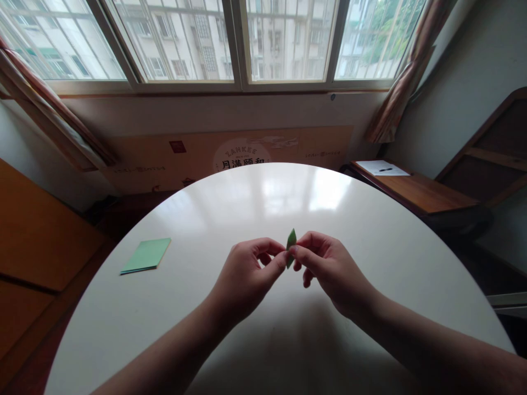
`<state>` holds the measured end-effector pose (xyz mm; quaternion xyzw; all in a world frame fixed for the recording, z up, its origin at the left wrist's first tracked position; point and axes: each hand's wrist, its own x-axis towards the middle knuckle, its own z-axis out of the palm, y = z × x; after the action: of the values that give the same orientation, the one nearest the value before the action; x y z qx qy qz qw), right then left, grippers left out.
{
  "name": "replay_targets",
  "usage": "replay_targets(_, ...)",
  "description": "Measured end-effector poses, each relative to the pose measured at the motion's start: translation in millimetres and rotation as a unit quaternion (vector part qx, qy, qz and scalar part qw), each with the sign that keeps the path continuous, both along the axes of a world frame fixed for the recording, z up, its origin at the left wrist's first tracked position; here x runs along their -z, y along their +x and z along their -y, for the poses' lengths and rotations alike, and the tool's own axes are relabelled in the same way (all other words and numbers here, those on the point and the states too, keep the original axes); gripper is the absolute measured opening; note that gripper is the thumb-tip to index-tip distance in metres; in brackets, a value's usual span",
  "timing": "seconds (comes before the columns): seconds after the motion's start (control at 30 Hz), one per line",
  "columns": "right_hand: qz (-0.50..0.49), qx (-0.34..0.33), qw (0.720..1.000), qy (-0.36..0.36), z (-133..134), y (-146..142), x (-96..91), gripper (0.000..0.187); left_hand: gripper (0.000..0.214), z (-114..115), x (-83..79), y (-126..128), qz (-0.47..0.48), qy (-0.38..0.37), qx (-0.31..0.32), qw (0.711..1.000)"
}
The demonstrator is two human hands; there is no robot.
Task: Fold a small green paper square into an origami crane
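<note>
A small piece of folded green paper (291, 239), narrow and pointed at its top and bottom, is held up over the white table (197, 219). My left hand (251, 274) pinches its left side between thumb and forefinger. From the right, my right hand (329, 263) grips it too, thumb and forefinger closed on the paper and the other fingers curled below. The two thumb tips nearly meet and cover the paper's middle. Off to the left lies a squared stack of light green paper sheets (146, 255), flat on the tabletop.
A wooden side desk (444, 189) at the right bears a white sheet (382, 168) with a dark pen-like item on it. Beyond the table's far edge, a printed cardboard panel (197, 153) stands under the barred window. An orange-brown wooden surface (37, 230) is at the left.
</note>
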<state>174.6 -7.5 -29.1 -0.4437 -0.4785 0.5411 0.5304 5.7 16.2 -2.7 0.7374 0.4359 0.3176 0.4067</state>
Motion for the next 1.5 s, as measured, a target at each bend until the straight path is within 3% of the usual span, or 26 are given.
replay_targets(0.13,0.009,-0.009,1.000,-0.001,0.5,0.3,0.8,0.019,0.020,-0.9,0.5,-0.1,0.010,-0.005,-0.006,1.000)
replay_targets(0.33,0.030,-0.020,0.999,0.006,0.3,0.4,1.3,0.010,0.024,-3.5,1.3,-0.4,0.060,-0.100,0.022,0.993)
replay_targets(0.47,0.033,-0.019,0.999,0.012,0.0,0.8,1.5,0.009,0.026,-3.8,1.4,-0.4,0.041,-0.121,0.032,0.991)
replay_targets(0.8,0.014,-0.023,1.000,0.002,0.0,-0.2,2.3,0.010,0.027,-3.9,1.5,-2.6,0.021,-0.085,0.041,0.995)
replay_targets(1.27,0.014,-0.020,1.000,0.011,-1.2,-1.7,4.5,0.014,0.024,-1.1,-3.5,-2.3,-0.105,0.040,0.045,0.993)
replay_targets(1.5,0.045,-0.022,0.998,0.024,-0.2,-0.4,6.0,0.015,0.022,-6.5,-4.3,-6.3,-0.045,0.050,0.009,0.998)
